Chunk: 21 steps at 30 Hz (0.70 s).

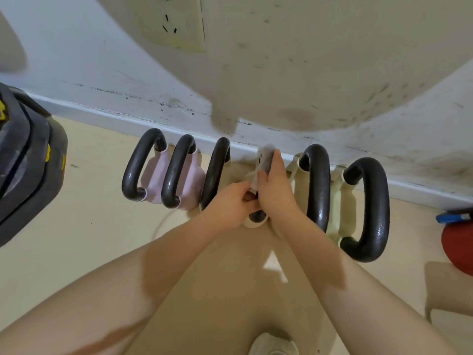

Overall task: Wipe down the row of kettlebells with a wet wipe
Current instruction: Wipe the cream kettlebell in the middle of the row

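Observation:
Several kettlebells with black handles stand in a row along the white wall. Two at the left have pink bodies [153, 180]; the others are cream, such as the far right one [368, 211]. My hands meet at the fourth kettlebell's handle [257, 216], mostly hidden beneath them. My right hand [275, 190] is wrapped over the handle with a grey-white wet wipe [266, 160] bunched under its fingers. My left hand [233, 203] grips the near part of that handle beside it.
A stack of black weight plates [28, 160] with yellow marks sits at the left. A red object [458, 242] and a blue item [453, 216] lie at the right edge. The skirting board [102, 111] runs behind the row. Beige floor [89, 239] spreads in front.

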Each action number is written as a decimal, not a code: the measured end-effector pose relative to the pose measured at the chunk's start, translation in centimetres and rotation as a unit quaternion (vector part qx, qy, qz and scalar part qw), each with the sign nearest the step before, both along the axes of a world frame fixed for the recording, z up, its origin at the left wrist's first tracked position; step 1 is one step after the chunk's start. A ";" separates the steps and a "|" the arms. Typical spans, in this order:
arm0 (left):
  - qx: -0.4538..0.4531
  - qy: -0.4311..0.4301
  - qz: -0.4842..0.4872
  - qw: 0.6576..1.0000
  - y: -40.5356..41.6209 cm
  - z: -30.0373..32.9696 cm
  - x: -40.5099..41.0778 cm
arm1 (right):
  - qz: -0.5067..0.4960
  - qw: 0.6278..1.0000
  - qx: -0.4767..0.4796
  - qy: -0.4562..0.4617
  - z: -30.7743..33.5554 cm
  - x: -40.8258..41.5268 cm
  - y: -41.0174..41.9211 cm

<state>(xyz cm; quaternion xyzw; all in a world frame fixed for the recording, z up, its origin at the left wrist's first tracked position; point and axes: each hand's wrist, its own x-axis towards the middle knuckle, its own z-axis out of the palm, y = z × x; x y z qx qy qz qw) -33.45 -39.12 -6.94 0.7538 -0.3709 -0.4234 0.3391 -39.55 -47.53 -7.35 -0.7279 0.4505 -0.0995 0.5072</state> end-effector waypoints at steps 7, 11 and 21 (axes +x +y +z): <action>-0.014 0.023 0.026 0.999 0.1 -0.4 -0.1 | -0.005 0.999 0.010 0.048 -0.4 1.0 -0.2; -0.023 0.036 0.021 0.999 0.0 -0.7 -0.1 | 0.058 0.991 -0.112 0.049 -1.0 1.3 -1.9; -0.015 0.054 0.013 0.998 0.0 -1.3 0.4 | 0.245 0.920 -0.238 0.194 -1.3 3.0 -6.5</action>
